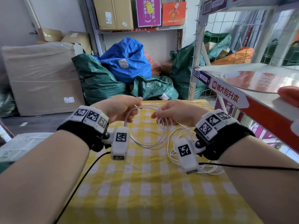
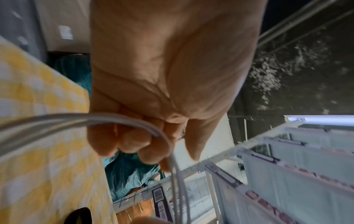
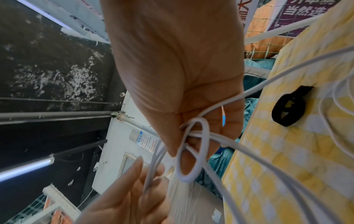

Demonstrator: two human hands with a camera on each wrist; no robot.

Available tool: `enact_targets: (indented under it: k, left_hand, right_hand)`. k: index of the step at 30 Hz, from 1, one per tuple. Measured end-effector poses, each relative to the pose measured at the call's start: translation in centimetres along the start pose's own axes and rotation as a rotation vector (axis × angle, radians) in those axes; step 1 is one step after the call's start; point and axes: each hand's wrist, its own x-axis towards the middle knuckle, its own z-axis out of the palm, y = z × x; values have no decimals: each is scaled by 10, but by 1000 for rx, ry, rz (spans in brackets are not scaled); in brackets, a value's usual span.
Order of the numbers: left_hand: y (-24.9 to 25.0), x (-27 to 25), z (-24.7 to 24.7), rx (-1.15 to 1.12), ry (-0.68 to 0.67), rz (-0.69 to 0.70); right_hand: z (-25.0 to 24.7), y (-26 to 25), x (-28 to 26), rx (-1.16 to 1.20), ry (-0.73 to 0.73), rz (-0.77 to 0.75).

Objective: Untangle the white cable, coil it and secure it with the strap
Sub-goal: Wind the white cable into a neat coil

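Both hands hold the white cable (image 1: 146,145) above a table with a yellow-and-white checked cloth (image 1: 145,199). My left hand (image 1: 134,109) has its fingers curled round several strands of cable (image 2: 57,119), as the left wrist view shows for the left hand (image 2: 153,144). My right hand (image 1: 157,115) pinches a small loop of the cable (image 3: 203,144) between thumb and fingers (image 3: 191,136). Loops sag between the hands. More loose cable (image 1: 208,170) lies on the cloth under my right wrist. The black strap (image 3: 287,106) lies on the cloth as a closed ring; the head view hides it.
A metal shelf rack (image 1: 242,97) stands close on the right, its edge over the table's side. Beyond the table's far edge lie a blue sack (image 1: 126,59) and green sacks (image 1: 97,81). A wrapped cardboard box (image 1: 42,78) is at the left. Black camera leads (image 1: 80,180) trail over the cloth.
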Motion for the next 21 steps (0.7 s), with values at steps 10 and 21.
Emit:
enact_targets:
  k: [10,21]
  left_hand:
    - [18,7,36,524,-103,47]
    - [3,10,21,389,49,89]
  right_hand:
    - [17,-12,4,-303,86,-15]
    - [8,-14,-2,-334,125,68]
